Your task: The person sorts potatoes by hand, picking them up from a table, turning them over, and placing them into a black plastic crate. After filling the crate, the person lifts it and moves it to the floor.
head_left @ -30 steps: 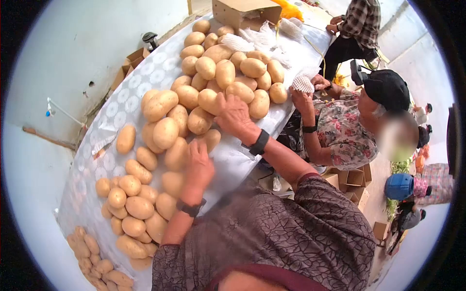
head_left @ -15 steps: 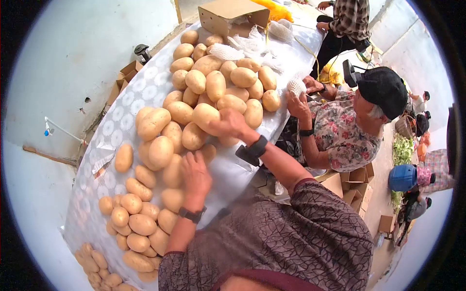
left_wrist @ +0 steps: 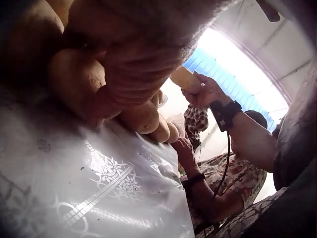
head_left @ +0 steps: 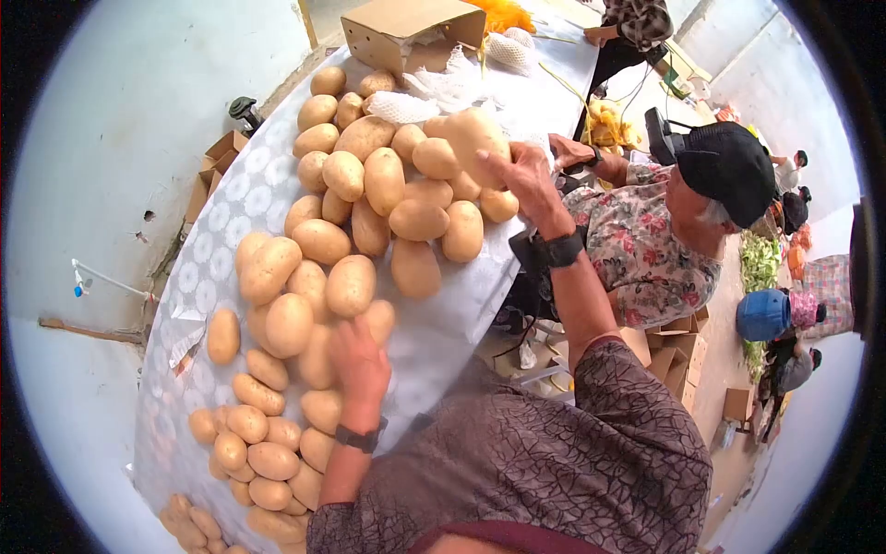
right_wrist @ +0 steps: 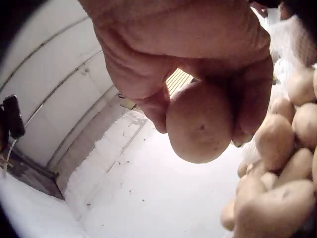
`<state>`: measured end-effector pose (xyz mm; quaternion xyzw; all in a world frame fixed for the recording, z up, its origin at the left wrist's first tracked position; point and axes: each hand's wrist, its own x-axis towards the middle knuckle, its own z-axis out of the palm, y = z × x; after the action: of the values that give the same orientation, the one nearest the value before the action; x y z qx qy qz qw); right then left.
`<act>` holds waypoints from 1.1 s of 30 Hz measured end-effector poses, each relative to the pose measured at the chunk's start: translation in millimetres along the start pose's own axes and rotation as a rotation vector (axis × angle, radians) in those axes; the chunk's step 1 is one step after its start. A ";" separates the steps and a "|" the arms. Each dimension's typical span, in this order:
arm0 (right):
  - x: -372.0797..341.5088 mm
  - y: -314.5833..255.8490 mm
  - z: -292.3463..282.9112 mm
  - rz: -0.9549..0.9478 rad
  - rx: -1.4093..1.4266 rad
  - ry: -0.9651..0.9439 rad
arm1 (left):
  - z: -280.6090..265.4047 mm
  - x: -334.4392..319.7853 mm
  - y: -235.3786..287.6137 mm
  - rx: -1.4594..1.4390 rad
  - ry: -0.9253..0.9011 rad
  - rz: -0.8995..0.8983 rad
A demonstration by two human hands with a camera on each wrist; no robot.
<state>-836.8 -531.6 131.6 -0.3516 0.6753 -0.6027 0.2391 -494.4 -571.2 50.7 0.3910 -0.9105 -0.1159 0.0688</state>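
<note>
My right hand (head_left: 532, 180) grips one potato (head_left: 475, 143), one box (head_left: 411, 17) beyond it; my left hand (head_left: 361, 365), among dozens more potatoes (head_left: 321, 242), blurs: grip unclear.

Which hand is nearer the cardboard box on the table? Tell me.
Right. The right hand, holding a potato, is short of the box; the left hand is farther back, among other potatoes.
</note>
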 end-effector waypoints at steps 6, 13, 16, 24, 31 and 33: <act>64.8 11.7 -0.1 -0.021 -0.665 0.161 | 0.9 2.1 5.9 0.015 -0.103 -0.089; 130.5 35.7 44.8 -0.267 -1.179 0.133 | 3.9 2.1 2.5 0.021 -0.090 -0.078; 150.1 46.9 58.9 -0.352 -1.219 0.064 | 1.6 3.2 3.7 0.016 -0.108 -0.093; 165.2 49.0 59.5 -0.245 -1.263 -0.216 | 5.1 2.6 -1.7 0.011 -0.030 -0.060; 144.9 36.0 45.5 -0.195 -1.196 -0.256 | 27.0 -6.0 -10.2 -0.291 -0.001 -0.110; 123.1 27.1 40.3 -0.288 -1.148 -0.183 | 32.6 -9.4 -14.0 -0.452 0.032 -0.146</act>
<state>-890.3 -650.8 111.0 -0.5629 0.8152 -0.1352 -0.0158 -485.3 -568.6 15.3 0.4323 -0.8296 -0.3150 0.1603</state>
